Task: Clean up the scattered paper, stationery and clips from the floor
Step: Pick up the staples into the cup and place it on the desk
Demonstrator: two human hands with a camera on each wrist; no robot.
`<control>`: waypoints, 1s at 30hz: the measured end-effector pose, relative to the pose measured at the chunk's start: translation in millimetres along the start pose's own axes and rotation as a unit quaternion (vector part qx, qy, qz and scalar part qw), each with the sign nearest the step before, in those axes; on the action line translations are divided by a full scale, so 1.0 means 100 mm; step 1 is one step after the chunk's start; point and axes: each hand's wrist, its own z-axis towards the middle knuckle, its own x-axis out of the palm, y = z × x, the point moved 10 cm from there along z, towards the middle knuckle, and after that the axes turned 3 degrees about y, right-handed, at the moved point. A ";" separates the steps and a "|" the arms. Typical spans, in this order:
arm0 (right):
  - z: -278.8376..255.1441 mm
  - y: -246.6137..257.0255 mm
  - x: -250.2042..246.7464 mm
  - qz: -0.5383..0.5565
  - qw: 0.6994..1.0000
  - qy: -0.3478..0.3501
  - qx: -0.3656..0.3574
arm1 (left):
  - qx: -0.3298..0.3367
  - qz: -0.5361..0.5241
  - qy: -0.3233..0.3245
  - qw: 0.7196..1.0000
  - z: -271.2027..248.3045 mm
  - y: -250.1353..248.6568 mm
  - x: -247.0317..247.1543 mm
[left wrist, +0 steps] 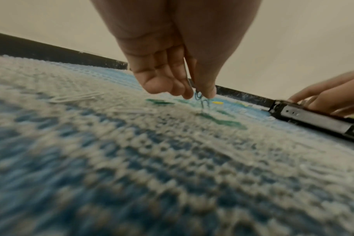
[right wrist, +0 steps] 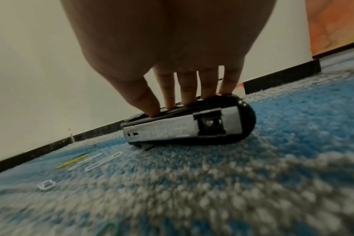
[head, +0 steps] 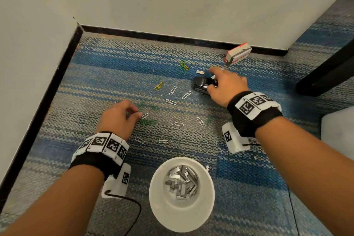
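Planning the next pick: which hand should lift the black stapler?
Right. The right hand already has its fingertips on the stapler; the left hand is pinching paper clips.

Both forearms are reaching forward and down toward the floor, each wrist wearing a black band with white marker blocks. The left hand is hovering low, its thumb and fingers pinching together on paper clips. The right hand is gripping a black stapler, thumb and fingertips pressing its upper edge.
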 end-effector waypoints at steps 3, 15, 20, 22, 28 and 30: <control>-0.01 -0.04 0.04 0.042 0.999 0.024 -0.008 | 0.016 -0.021 -0.012 1.000 0.01 -0.19 -0.03; -0.43 0.04 0.30 0.098 0.981 0.135 -0.096 | 0.107 -0.043 0.060 0.992 0.17 -0.91 0.39; -0.10 -0.01 0.12 0.080 0.989 0.091 -0.082 | 0.097 -0.018 0.121 0.988 0.28 -1.06 0.56; 0.00 0.03 0.15 0.047 0.989 0.105 -0.095 | 0.099 -0.013 0.141 0.985 0.33 -1.13 0.61; 0.09 0.16 0.21 0.013 0.986 0.115 -0.121 | 0.101 -0.014 0.163 0.981 0.48 -1.24 0.75; 0.08 0.10 0.16 0.032 0.987 0.105 -0.119 | 0.101 -0.015 0.154 0.983 0.52 -1.28 0.76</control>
